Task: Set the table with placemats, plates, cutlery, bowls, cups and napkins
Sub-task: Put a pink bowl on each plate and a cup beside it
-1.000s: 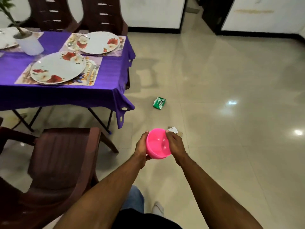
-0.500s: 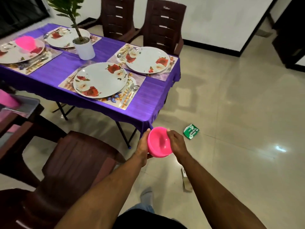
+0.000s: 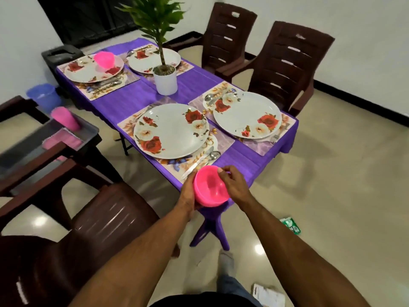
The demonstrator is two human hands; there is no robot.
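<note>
Hands: my left hand (image 3: pixel 188 193) cups the pink bowl (image 3: pixel 211 186) from its side, right hand (image 3: pixel 234 185) pinches the far rim | Place: bowl between both hands, just short of the nearest plate (image 3: pixel 171 130) on the counter (image 3: pixel 234 160) | Handling: I judge it light, stiff plastic, slick; hold by rim and wall.

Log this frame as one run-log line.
phase: carrying | held: pink bowl | left hand + right hand grip it | near: front plate

Table (image 3: pixel 124 107): four plates, each on a placemat.
Plant pot (image 3: pixel 165 79): table's middle.
Bowl (image 3: pixel 103 59): on far-left plate (image 3: pixel 88 70).
Held bowl (image 3: pixel 210 187): before near plate (image 3: pixel 170 131).
</note>
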